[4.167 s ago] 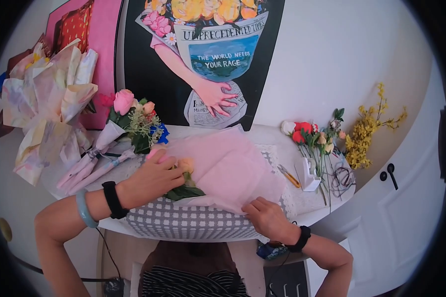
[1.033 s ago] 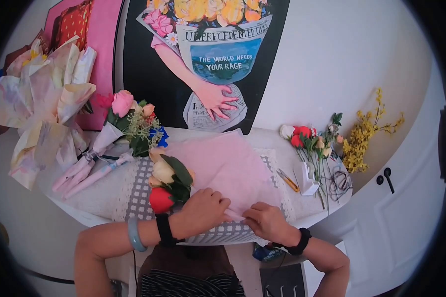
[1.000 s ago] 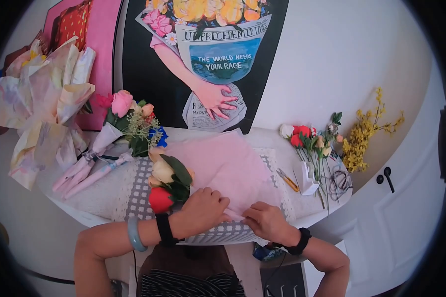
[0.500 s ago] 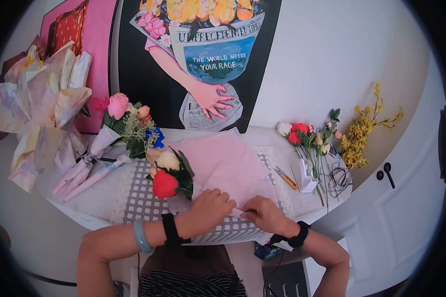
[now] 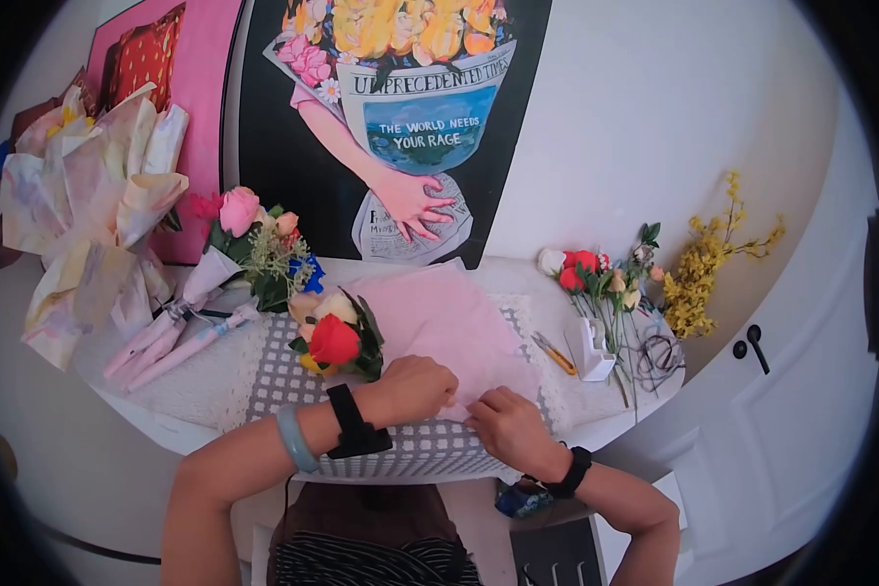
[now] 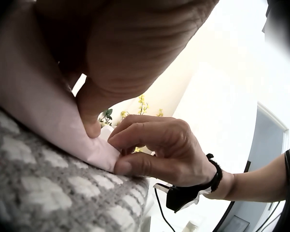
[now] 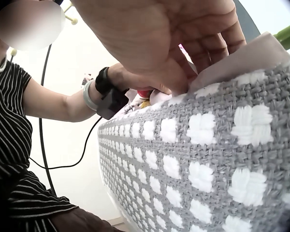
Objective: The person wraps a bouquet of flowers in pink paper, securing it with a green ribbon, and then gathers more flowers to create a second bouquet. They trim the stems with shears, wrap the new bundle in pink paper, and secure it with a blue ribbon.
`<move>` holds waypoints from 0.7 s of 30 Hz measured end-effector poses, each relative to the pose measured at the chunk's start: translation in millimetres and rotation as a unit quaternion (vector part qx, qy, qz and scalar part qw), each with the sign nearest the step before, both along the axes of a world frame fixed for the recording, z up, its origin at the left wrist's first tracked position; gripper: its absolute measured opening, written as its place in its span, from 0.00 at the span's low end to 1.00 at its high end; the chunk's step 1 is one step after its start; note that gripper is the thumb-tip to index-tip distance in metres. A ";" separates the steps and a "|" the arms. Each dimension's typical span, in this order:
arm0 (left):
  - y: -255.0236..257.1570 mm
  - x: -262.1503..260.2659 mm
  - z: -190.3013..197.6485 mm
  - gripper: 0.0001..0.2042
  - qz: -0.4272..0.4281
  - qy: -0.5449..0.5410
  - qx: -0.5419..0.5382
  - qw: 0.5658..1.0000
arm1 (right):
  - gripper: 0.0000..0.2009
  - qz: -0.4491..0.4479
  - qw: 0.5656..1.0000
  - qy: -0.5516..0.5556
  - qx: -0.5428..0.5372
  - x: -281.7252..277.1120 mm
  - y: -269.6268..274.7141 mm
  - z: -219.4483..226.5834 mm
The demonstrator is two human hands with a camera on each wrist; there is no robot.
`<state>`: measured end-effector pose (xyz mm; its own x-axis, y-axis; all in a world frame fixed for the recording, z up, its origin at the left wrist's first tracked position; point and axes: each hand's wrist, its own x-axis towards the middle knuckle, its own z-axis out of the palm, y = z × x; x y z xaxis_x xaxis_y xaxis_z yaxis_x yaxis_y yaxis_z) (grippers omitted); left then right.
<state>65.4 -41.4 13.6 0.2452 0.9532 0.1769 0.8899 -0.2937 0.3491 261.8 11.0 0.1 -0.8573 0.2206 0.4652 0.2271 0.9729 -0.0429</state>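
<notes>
A bunch of flowers lies on its side in pink wrapping paper (image 5: 439,322), blooms toward the left in the head view. A red rose (image 5: 334,340) faces up, with pale roses behind it, a yellow bloom (image 5: 314,365) below and dark green leaves (image 5: 369,337) beside. At the paper's near edge, my left hand (image 5: 412,388) holds the folded wrap, its fingertips pressed to it in the left wrist view. Just to its right, my right hand (image 5: 513,427) pinches the end of the same edge between thumb and fingers (image 6: 130,166). The stems are hidden by the paper.
A grey-and-white checked cloth (image 5: 273,376) lies under the bunch. Small wrapped bouquets (image 5: 190,317) lie left. At right are a yellow cutter (image 5: 555,354), a white tape dispenser (image 5: 596,350), loose stems and yellow flower sprays (image 5: 698,283). A painting (image 5: 410,137) stands behind.
The left hand has moved from the blooms to the paper's near edge. The bunch has rolled away from me, bringing the red rose up and a yellow bloom into view.
</notes>
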 end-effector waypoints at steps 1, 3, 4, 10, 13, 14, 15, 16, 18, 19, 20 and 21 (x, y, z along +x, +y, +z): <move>-1.5 1.8 1.5 0.05 0.001 0.011 0.001 1.000 | 0.06 0.001 1.000 -0.001 -0.013 -0.3 0.7 0.9; -6.9 5.6 4.2 0.05 0.005 0.032 0.001 0.999 | 0.05 0.003 0.999 -0.003 -0.040 -1.6 2.0 3.5; -9.4 6.6 -1.1 0.05 -0.002 0.046 0.050 0.998 | 0.05 0.001 0.999 -0.012 -0.051 -1.6 1.3 5.9; -27.0 9.2 -21.4 0.07 -0.011 0.075 0.188 0.979 | 0.04 0.016 0.996 -0.031 -0.077 -2.7 5.5 5.7; -31.9 11.8 -24.7 0.06 -0.017 0.085 0.219 0.972 | 0.04 0.032 0.990 -0.038 -0.133 -0.5 12.4 2.8; -35.1 12.9 -23.9 0.06 -0.024 0.084 0.229 0.969 | 0.05 0.028 0.984 -0.056 -0.168 0.7 14.2 5.8; -38.0 13.9 -21.3 0.05 -0.032 0.083 0.239 0.967 | 0.06 0.023 0.976 -0.074 -0.204 1.4 15.6 8.5; -39.4 14.1 -19.4 0.06 -0.035 0.090 0.240 0.966 | 0.06 0.009 0.963 -0.079 -0.259 1.5 15.6 10.5; -40.2 13.5 -17.0 0.08 -0.043 0.102 0.240 0.964 | 0.06 -0.019 0.925 -0.093 -0.367 1.3 15.5 13.3; -38.6 13.1 -17.5 0.08 -0.045 0.117 0.238 0.963 | 0.06 -0.018 0.915 -0.089 -0.393 1.7 17.5 12.5; -36.4 12.8 -18.3 0.08 -0.048 0.131 0.235 0.962 | 0.06 -0.016 0.904 -0.084 -0.420 2.6 20.0 11.2; -34.2 12.2 -19.4 0.08 -0.050 0.146 0.233 0.960 | 0.07 -0.015 0.892 -0.079 -0.445 2.7 21.0 10.4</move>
